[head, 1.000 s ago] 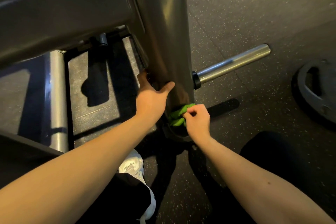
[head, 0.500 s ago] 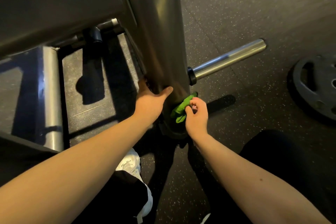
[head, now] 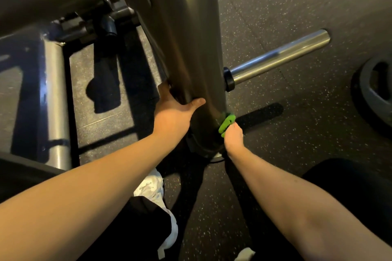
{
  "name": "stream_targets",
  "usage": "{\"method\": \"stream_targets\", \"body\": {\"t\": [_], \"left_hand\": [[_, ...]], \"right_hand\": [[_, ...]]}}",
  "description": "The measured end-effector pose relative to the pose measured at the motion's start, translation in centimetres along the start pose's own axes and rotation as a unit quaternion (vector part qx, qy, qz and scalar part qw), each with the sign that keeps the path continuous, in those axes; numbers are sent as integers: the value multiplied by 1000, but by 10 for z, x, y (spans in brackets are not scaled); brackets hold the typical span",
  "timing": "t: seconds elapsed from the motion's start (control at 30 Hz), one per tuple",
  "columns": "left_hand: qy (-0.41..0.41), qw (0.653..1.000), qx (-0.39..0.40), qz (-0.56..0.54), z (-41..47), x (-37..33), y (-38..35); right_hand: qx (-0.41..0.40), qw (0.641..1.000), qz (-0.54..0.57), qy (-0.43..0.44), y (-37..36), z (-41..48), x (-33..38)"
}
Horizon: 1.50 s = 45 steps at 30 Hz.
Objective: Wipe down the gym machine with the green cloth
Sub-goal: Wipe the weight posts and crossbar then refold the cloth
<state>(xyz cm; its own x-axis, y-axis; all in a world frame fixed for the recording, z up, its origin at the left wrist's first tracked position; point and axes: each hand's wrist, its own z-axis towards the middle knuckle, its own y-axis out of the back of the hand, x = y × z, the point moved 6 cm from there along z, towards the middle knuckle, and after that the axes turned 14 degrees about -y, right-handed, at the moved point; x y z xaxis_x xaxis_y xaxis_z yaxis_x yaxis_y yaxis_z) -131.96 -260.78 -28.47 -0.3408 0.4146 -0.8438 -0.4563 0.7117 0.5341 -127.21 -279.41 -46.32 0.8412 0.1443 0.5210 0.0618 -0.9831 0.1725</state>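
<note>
The gym machine's thick grey upright post point(head: 191, 44) runs down the middle to a dark foot on the floor. My left hand point(head: 172, 112) grips the post low down, thumb across its front and fingers hidden behind it. My right hand point(head: 233, 136) holds the bunched green cloth point(head: 226, 122) against the post's lower right side, just below the chrome weight peg point(head: 277, 57). Most of the cloth is hidden inside my fingers.
A dark weight plate point(head: 373, 91) lies on the speckled rubber floor at the right edge. A grey frame rail point(head: 55, 99) runs along the floor on the left. My white shoe point(head: 150, 188) and dark trousers sit below the post.
My right hand has slid the green cloth from the front of the post's base round to its right side. My left hand keeps its grip on the post.
</note>
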Motion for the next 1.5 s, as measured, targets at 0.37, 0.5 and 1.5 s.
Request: {"method": "stream_targets", "body": {"t": [0.37, 0.5, 1.5], "left_hand": [[-4, 1000, -9, 6, -5, -6, 4], [-7, 1000, -12, -5, -6, -7, 4], [1, 999, -18, -41, -1, -3, 3]], "right_hand": [[91, 954, -33, 284, -22, -73, 43], [40, 944, -37, 326, -24, -63, 28], [-91, 961, -230, 125, 0, 0, -20]]}}
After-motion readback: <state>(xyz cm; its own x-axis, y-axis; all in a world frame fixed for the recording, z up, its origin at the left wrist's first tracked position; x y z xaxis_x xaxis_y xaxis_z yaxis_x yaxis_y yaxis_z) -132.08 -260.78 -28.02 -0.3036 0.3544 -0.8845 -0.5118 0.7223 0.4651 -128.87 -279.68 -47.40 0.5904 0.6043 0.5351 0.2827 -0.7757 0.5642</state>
